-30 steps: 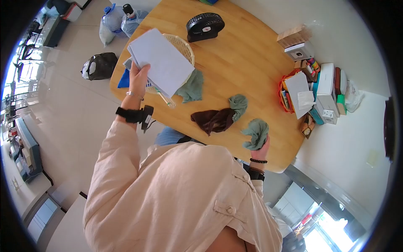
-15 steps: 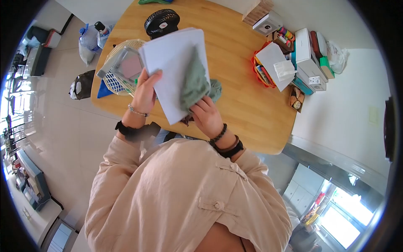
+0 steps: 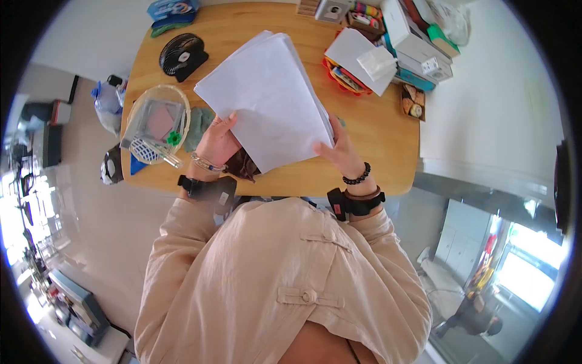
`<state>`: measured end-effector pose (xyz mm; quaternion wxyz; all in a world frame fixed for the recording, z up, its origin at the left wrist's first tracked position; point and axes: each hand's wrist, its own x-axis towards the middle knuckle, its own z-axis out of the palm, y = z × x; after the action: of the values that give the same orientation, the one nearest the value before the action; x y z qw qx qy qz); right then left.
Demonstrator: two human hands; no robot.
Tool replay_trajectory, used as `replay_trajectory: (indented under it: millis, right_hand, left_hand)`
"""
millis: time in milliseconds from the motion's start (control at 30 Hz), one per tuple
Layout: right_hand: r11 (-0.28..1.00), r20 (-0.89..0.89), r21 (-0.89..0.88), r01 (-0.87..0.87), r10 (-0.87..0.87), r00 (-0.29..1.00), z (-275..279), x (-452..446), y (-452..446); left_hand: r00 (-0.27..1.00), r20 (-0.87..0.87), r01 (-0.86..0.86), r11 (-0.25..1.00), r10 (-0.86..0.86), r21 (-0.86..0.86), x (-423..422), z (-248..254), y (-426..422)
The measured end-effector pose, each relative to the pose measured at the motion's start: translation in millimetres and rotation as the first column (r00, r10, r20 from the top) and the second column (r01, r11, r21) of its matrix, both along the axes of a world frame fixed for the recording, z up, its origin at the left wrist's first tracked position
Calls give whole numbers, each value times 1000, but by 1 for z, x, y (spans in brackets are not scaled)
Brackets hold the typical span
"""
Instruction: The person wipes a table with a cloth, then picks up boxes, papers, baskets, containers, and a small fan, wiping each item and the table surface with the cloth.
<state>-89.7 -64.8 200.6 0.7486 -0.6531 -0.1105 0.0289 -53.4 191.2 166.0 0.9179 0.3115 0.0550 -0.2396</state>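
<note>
A stack of white paper sheets (image 3: 267, 103) is held up over the table, tilted, between my two hands. My left hand (image 3: 219, 144) grips its lower left side with the thumb on top. At the lower right edge, my right hand (image 3: 341, 148) is closed on the same stack, thumb on the face and fingers behind. Green cloth (image 3: 198, 128) lies on the table beside my left hand, partly hidden by the paper. Dark brown cloth (image 3: 244, 165) shows below the stack.
On the wooden table (image 3: 382, 145) stand a black fan (image 3: 183, 57), a basket (image 3: 187, 100) with a clear case and a green flower-shaped piece, and a red tray (image 3: 332, 71) with papers on top. Boxes (image 3: 415, 45) line the wall side, near a small box of rolled items (image 3: 413, 102).
My right hand has let go of the green cloth and now grips the paper's right edge. The stack has turned and its face shows uncovered. The view has shifted over the table.
</note>
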Motion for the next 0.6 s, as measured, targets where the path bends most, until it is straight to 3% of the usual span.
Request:
replay_trajectory:
  millis: [67, 100, 167, 200, 233, 267, 300, 333, 367, 400, 433, 500, 567, 600]
  right_hand:
    - [953, -244, -296, 60, -136, 960, 1, -6, -13]
    - [952, -247, -295, 80, -157, 956, -1, -10, -20]
    - [652, 87, -714, 255, -278, 957, -5, -23, -37]
    - [647, 81, -716, 261, -294, 952, -3, -28, -44]
    - [571, 213, -759, 311, -235, 949, 1, -33, -52]
    - [495, 329, -790, 362, -156, 931, 4, -39, -59]
    - [493, 312, -796, 351, -162, 936, 4, -44, -66]
    - [431, 335, -835, 342, -94, 938, 3, -49, -72]
    - [368, 350, -868, 333, -23, 936, 1, -54, -77]
    - [373, 332, -871, 318, -29, 943, -9, -59, -80]
    - [385, 416, -844, 373, 34, 909, -27, -65, -84]
    - [404, 480, -818, 409, 86, 873, -58, -81, -87]
    - [432, 417, -817, 382, -16, 909, -82, -96, -88]
    - [435, 314, -843, 317, -79, 946, -89, -104, -91]
  left_hand:
    - [995, -20, 95, 974, -101, -205, 3, -5, -15]
    - [992, -23, 115, 972, -122, -204, 4, -3, -26]
    - [999, -25, 39, 995, -42, -94, 4, -1, -46]
    - [998, -5, 69, 991, -70, -115, 9, -19, -45]
    - [996, -16, 80, 990, -83, -117, 14, -37, -42]
    - [992, 38, 118, 993, -117, -19, 17, -44, -41]
    - [984, 88, 149, 985, -156, 81, 17, -52, -42]
    - [985, -11, 170, 967, -171, 191, 16, -60, -44]
    - [984, -30, 178, 965, -175, 193, 12, -63, -47]
    - [937, 61, 274, 830, -345, 486, 7, -65, -50]
    - [845, 93, 297, 608, -526, 736, 3, -68, -54]
    - [802, 140, 240, 529, -580, 814, -10, -90, -62]
    - [773, 249, 147, 546, -584, 825, -20, -113, -71]
    - [776, 230, 119, 495, -587, 861, -25, -113, -75]
